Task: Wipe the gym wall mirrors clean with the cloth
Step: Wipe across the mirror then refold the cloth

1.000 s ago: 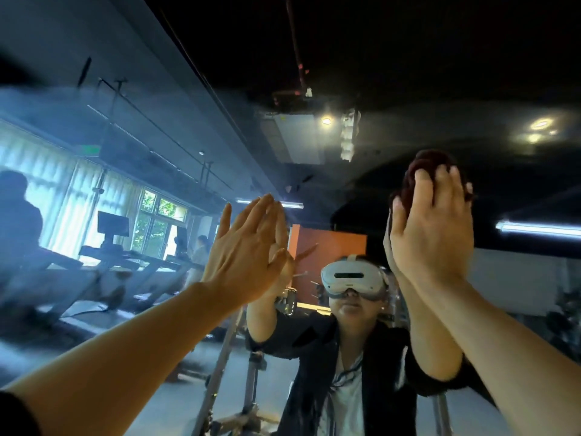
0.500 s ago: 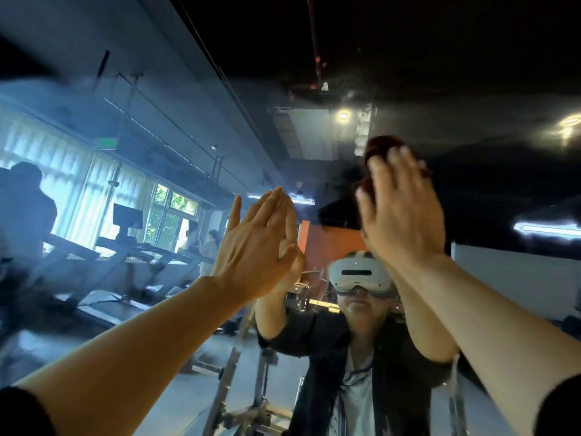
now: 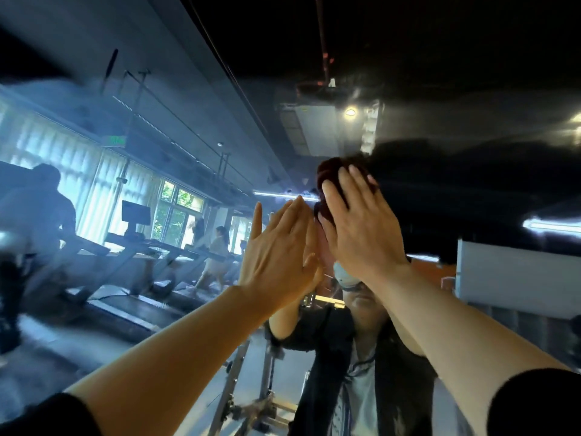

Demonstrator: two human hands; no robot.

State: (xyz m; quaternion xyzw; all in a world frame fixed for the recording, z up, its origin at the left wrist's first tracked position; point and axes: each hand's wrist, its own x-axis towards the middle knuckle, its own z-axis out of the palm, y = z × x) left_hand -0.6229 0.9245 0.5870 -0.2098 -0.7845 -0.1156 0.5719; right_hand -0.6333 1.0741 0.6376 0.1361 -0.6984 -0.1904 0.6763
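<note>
The wall mirror (image 3: 132,171) fills the whole view and looks hazy on its left part. My right hand (image 3: 352,228) presses a dark red cloth (image 3: 327,180) flat against the glass at the centre, fingers straight over the cloth, which shows only above and left of the fingers. My left hand (image 3: 279,253) lies flat on the mirror just left of it, fingers straight and together, holding nothing. Both forearms reach up from the bottom corners.
The glass reflects me in a dark jacket (image 3: 330,357) with a headset, a metal frame (image 3: 239,382) below my hands, treadmills (image 3: 138,247) with people on them at left, bright windows (image 3: 176,212), and a dark ceiling with lamps (image 3: 349,112).
My right hand has slid the cloth leftwards across the glass, from well right of the left hand to right beside it. The left hand stays flat on the mirror.
</note>
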